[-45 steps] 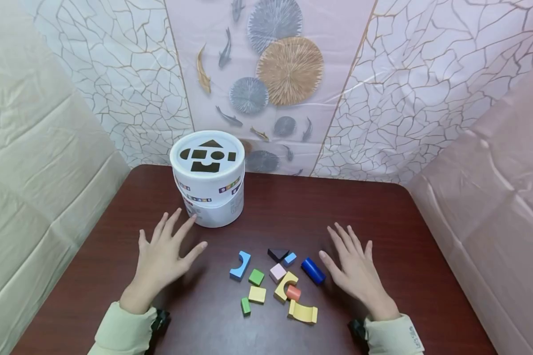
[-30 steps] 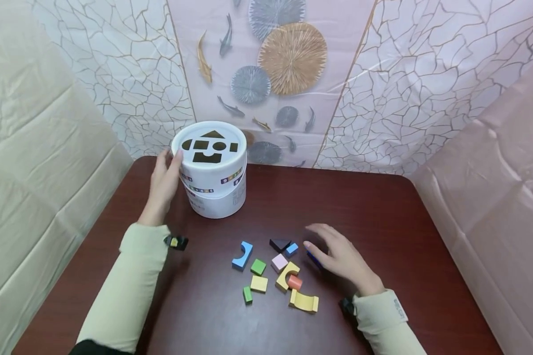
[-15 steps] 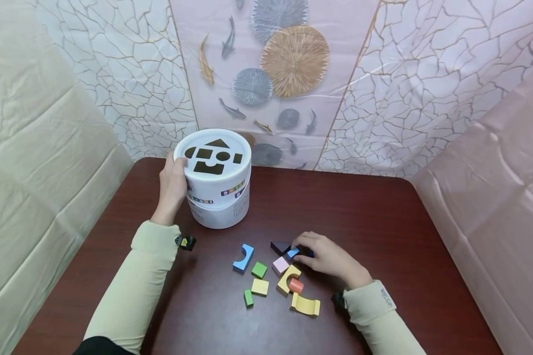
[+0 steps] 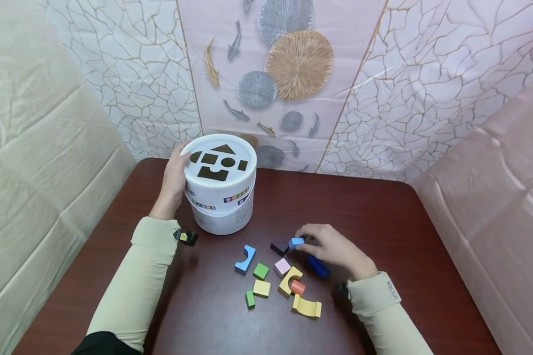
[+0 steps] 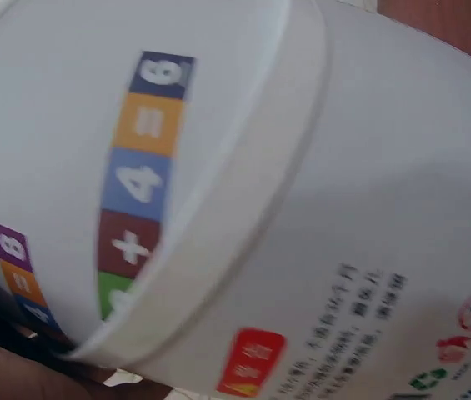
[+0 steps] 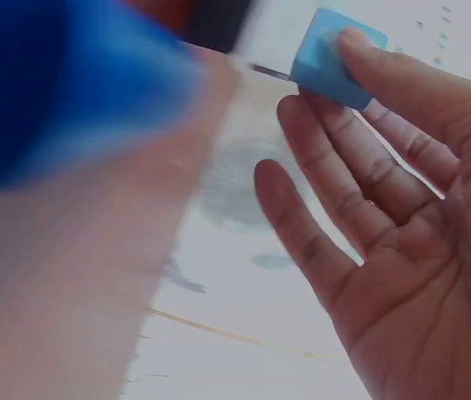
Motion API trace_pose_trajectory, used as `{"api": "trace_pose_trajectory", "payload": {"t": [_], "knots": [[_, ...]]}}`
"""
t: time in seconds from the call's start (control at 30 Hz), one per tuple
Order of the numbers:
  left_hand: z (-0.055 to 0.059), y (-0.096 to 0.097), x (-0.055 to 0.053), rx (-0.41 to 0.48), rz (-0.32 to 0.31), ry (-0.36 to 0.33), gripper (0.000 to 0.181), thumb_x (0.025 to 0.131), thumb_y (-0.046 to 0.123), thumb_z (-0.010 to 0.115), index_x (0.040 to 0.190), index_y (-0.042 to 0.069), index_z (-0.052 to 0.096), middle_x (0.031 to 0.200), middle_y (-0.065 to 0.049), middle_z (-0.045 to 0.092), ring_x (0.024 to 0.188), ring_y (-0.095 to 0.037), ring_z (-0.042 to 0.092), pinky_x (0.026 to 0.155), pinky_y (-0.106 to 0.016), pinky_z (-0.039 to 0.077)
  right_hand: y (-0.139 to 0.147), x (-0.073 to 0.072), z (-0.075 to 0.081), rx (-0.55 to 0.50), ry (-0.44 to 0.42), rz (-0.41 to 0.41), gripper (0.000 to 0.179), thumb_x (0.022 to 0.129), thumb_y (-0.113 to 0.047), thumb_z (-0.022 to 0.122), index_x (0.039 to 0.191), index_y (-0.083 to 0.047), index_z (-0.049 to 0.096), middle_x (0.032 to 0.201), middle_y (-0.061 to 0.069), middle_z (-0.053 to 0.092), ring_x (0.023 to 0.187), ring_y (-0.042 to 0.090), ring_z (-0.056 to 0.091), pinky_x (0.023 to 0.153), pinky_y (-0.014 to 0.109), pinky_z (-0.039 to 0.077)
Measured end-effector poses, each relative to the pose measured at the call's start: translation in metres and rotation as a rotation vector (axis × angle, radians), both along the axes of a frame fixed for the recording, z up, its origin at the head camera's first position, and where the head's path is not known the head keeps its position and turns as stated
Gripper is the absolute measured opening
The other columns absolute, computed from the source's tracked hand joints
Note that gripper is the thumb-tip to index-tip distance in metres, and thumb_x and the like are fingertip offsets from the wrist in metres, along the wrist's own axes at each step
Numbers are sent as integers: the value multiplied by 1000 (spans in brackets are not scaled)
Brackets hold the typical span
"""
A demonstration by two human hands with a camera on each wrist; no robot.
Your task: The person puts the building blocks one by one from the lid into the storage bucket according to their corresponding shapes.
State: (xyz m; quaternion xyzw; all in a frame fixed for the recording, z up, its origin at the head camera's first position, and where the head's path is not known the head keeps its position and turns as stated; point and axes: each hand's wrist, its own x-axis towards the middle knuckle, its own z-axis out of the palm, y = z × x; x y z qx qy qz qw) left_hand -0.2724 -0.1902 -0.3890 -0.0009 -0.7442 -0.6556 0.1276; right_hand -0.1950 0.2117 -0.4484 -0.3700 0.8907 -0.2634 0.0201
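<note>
At the back left of the table stands a white bucket (image 4: 224, 217), its lid cut with several shaped holes. My left hand (image 4: 174, 178) grips the bucket's left side, thumb at the lid rim. In the left wrist view the printed bucket wall (image 5: 385, 167) fills most of the picture. Between thumb and fingertips, my right hand (image 4: 330, 246) pinches a small light blue block (image 4: 296, 242), just above the table. The right wrist view shows the same block (image 6: 327, 58) under the thumb. Close by lie a black triangle block (image 4: 279, 248) and a dark blue cylinder (image 4: 317, 266).
Several other blocks lie in the middle of the dark red table (image 4: 368, 212): a blue arch (image 4: 246, 260), a green block (image 4: 260, 270), a pink block (image 4: 282, 266), a yellow arch (image 4: 289, 281), a red cylinder (image 4: 298, 287) and a yellow curved block (image 4: 307, 306).
My left hand has reached the bucket and gripped it; the bucket has shifted slightly right and nearer. My right hand has moved left over the blocks, pinched the light blue block and lifted it.
</note>
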Motion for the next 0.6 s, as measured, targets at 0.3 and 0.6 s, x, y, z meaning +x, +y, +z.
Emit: {"api": "trace_pose_trajectory", "payload": {"t": [0.3,0.6], "knots": [[-3,-4,-3,17,7,73,50,105,29,39,153,14,44,156,-6,40,143,-19,35,118,-37,24,-48,-32,89,-270,210,20,29,93,-21,74,122,-15,71,98,-8,72,84,7,66,74,29,57],[-5,2,-6,51,-1,90,50,104,23,38,153,12,43,153,-9,43,136,-21,41,115,-37,30,-127,-70,133,-182,213,-118,37,95,-29,71,127,-10,70,103,3,72,84,12,70,75,31,56]]}}
